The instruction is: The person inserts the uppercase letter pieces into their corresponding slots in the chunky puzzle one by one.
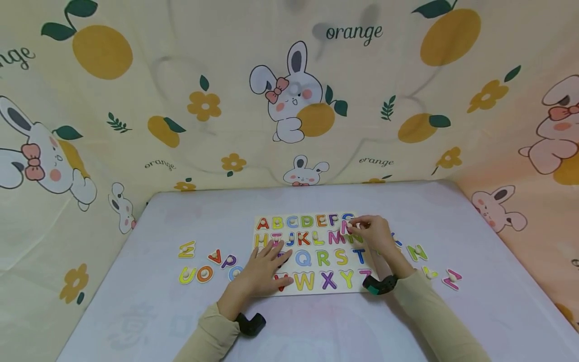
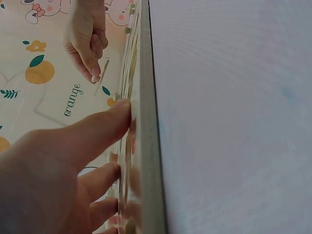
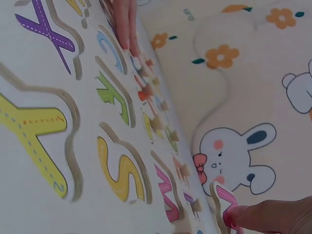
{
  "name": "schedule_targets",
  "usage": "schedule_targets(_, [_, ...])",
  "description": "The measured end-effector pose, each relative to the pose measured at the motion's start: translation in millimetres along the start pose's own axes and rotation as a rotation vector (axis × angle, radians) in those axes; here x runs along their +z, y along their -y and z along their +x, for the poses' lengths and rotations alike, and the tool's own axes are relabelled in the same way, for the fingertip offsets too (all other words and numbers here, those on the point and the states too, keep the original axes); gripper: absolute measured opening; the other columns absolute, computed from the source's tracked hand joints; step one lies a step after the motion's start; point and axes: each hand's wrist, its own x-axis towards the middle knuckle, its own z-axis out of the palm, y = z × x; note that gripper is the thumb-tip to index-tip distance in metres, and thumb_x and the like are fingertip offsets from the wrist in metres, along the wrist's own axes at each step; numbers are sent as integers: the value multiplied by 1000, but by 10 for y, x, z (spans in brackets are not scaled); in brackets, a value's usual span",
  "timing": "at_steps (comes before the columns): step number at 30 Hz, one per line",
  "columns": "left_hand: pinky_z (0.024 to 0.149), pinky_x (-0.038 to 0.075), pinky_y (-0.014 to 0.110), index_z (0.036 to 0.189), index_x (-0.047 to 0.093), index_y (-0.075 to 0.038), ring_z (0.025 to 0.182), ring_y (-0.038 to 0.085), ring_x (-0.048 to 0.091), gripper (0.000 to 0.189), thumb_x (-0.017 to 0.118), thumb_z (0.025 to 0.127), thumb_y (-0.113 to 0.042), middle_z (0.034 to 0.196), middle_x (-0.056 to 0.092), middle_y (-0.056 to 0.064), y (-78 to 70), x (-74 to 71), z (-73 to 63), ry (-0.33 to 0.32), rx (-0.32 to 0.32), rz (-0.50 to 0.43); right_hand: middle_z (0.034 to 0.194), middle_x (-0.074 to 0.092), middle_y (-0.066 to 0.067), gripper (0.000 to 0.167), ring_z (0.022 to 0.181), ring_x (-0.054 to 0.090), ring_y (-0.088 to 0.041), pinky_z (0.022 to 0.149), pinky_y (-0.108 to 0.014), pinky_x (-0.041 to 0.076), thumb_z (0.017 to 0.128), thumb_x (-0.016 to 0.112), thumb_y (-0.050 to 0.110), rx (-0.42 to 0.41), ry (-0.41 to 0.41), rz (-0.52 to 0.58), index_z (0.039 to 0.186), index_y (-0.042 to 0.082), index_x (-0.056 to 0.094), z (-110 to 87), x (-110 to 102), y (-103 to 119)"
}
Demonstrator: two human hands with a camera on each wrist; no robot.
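A wooden alphabet puzzle board point(image 1: 298, 269) lies on the table, with knobbed letter pieces in its upper rows and bare printed letter recesses lower down. My left hand point(image 1: 260, 271) rests on the board's left side, fingers spread, covering some letters; its thumb point(image 2: 105, 124) lies at the near edge in the left wrist view. Over the board's upper right, my right hand point(image 1: 375, 234) pinches a pink letter piece point(image 1: 345, 228), probably an M, by its knob. This piece point(image 3: 225, 204) is tilted and overlaps the blue G. The pink M recess point(image 3: 168, 192) shows bare printing.
Left of the board lie loose pieces, among them a red A point(image 1: 215, 257), a purple P point(image 1: 229, 261) and an orange O point(image 1: 205, 274). On the right are a green N point(image 1: 417, 252) and a pink zigzag letter point(image 1: 452, 279). A patterned curtain point(image 1: 235, 136) stands behind the table.
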Motion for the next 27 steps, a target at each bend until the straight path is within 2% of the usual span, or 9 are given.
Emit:
schedule_targets(5, [119, 16, 63, 151, 33, -27, 153, 31, 12, 71, 51, 91, -59, 164, 19, 3, 2, 9, 5, -1, -6, 3, 85, 61, -12, 24, 80, 45, -20, 60, -23, 31, 87, 70, 17, -20, 12, 12, 105, 1, 73, 8, 83, 8])
schedule_targets(13, [119, 16, 63, 151, 33, -26, 153, 32, 13, 70, 51, 91, -58, 164, 19, 4, 6, 2, 7, -3, -2, 0, 72, 51, -4, 21, 74, 44, -17, 56, -22, 30, 87, 71, 17, -38, 46, -3, 101, 2, 74, 18, 215, 17])
schedule_targets(27, [118, 17, 64, 150, 34, -25, 153, 34, 14, 70, 51, 91, -57, 163, 21, 6, -3, -14, 8, -6, 6, -3, 68, 51, -1, 22, 65, 43, -15, 51, -20, 30, 85, 72, 19, -51, 70, -18, 101, 4, 75, 23, 316, 13])
